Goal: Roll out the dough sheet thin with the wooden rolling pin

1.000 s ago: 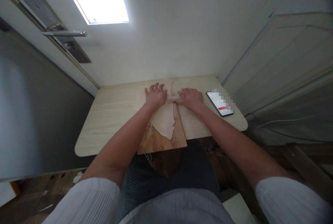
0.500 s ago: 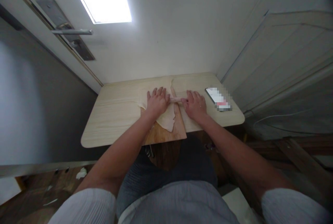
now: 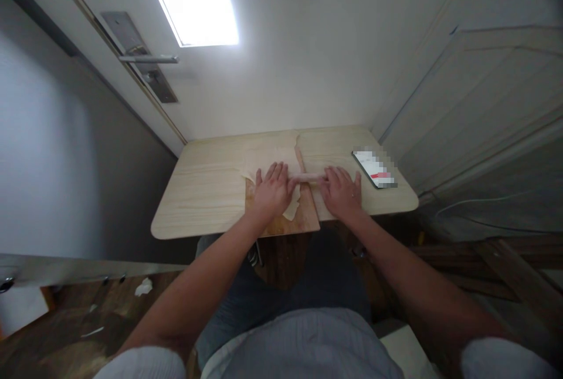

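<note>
A pale rolling pin (image 3: 310, 178) lies crosswise over a thin sheet of dough (image 3: 272, 156). My left hand (image 3: 273, 189) is on the pin's left end, fingers pointing forward over it. On the right end, my right hand (image 3: 342, 192) presses the pin in the same way, fingers bent over it. Under the dough is a wooden board (image 3: 288, 227), whose near edge reaches the table's front edge. The dough spreads beyond the board on the left and at the back, and a ragged near flap shows between my hands. My palms hide both pin ends.
The small light wood table (image 3: 200, 191) stands against a white door with a metal handle (image 3: 149, 59). At the table's right lies a phone (image 3: 375, 169). A grey panel (image 3: 65, 150) rises on the left, and my legs are under the table.
Both hands and the rolling pin have come nearer to me over the dough, covering more of its near flap. The camera view has shifted slightly.
</note>
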